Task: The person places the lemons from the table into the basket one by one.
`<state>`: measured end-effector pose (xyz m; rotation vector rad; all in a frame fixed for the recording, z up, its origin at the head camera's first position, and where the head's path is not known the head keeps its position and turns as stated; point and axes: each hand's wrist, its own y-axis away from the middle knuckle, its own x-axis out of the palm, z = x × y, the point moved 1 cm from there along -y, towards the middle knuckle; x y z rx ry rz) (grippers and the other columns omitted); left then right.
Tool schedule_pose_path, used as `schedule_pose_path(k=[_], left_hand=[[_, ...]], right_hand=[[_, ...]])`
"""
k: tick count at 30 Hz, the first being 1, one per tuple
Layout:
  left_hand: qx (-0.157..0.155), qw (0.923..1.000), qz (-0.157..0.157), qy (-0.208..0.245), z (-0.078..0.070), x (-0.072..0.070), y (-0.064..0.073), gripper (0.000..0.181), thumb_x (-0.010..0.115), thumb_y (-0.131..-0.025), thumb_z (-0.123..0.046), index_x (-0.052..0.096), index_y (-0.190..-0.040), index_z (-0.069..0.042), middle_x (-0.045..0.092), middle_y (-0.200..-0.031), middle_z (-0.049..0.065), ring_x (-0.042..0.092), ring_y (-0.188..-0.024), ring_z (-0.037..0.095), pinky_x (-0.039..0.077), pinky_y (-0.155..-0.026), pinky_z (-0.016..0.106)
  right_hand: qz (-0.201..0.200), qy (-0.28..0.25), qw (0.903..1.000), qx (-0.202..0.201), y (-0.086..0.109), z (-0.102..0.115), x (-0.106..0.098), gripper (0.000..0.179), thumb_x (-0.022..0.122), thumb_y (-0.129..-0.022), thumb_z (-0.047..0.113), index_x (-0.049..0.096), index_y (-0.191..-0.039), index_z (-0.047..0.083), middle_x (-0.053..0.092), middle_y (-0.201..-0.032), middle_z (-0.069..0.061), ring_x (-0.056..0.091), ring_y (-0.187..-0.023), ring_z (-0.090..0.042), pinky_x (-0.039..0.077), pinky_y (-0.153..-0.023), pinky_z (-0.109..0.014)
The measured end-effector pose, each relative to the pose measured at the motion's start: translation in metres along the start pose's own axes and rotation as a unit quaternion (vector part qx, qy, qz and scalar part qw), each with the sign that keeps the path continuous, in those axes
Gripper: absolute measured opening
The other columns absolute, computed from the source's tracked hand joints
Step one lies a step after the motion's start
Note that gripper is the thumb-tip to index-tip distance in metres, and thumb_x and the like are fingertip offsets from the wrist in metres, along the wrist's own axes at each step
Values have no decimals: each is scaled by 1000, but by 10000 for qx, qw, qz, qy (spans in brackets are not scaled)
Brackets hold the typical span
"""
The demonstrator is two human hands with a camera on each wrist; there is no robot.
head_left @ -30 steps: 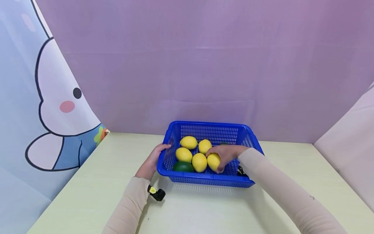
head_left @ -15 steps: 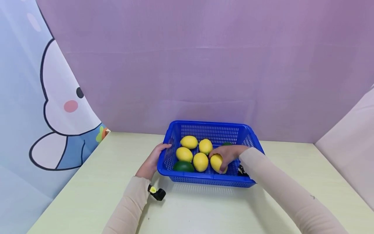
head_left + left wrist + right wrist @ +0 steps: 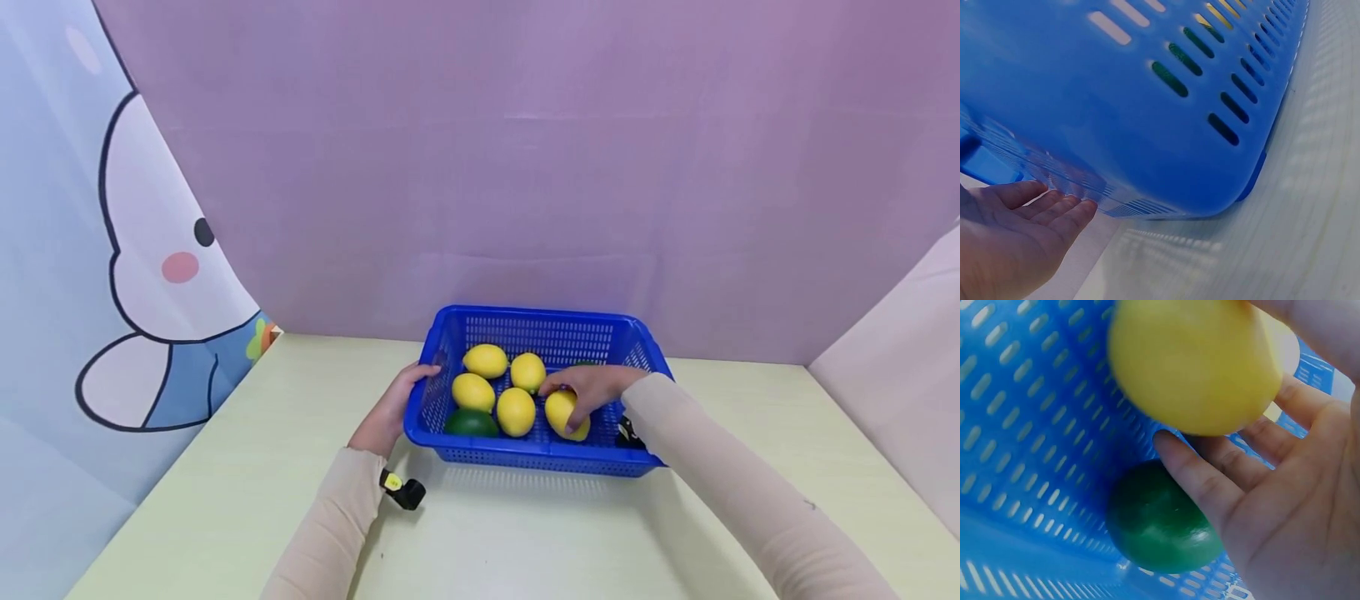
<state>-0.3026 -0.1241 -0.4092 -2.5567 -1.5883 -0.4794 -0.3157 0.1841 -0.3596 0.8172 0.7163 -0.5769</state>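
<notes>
In the head view my right hand (image 3: 594,385) reaches into a blue perforated basket (image 3: 525,454) and holds a lemon (image 3: 564,412) between thumb and fingers. The right wrist view shows this lemon (image 3: 1191,369) large, with a glossy dark green fruit (image 3: 1160,531) below it beside my fingers. My left hand (image 3: 388,414) grips the basket's left rim, one digit over the edge. Seen from the left wrist, fingers of that hand (image 3: 1022,234) lie along the outer wall. Several other lemons, one a near lemon (image 3: 516,412), lie left of the held one.
Another dark green fruit (image 3: 471,422) sits in the basket's front left corner. The basket stands on a pale table (image 3: 487,542), close to a purple cloth backdrop (image 3: 480,167). A cartoon-printed cloth (image 3: 45,333) hangs at the left.
My right hand has moved slightly right with the lemon, widening the gap to the neighbouring lemon. My left hand stays on the basket rim.
</notes>
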Motion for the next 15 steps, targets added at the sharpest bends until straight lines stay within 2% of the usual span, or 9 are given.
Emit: schedule_pose_path(k=[5,9,15], left_hand=[[-59,10000,-46,21,0,2,-2,58,33,-98,-21,12,-150,-7,43,-132,13,49,-116,27,32,-106,50],[-67,9999,-101,21,-1,1,-3,58,33,-97,-21,12,-150,-8,35,-139,19,46,-118,28,31,-107,50],[-12,9999,-96,-64,-2,-3,-4,58,32,-98,-20,12,-149,-5,48,-125,8,50,-115,25,35,-105,47]], right_hand=[[51,-299,9995,-57,7,0,-8,69,78,-77,19,45,-137,13,43,-140,-12,42,-126,-32,41,-99,-46],[34,-473,9987,-185,10,2,-16,65,74,-81,18,44,-137,11,41,-141,-16,41,-127,-36,45,-96,-45],[-223,-591,9971,-422,17,2,-28,61,70,-84,19,43,-138,5,42,-140,-19,44,-124,-37,46,-95,-44]])
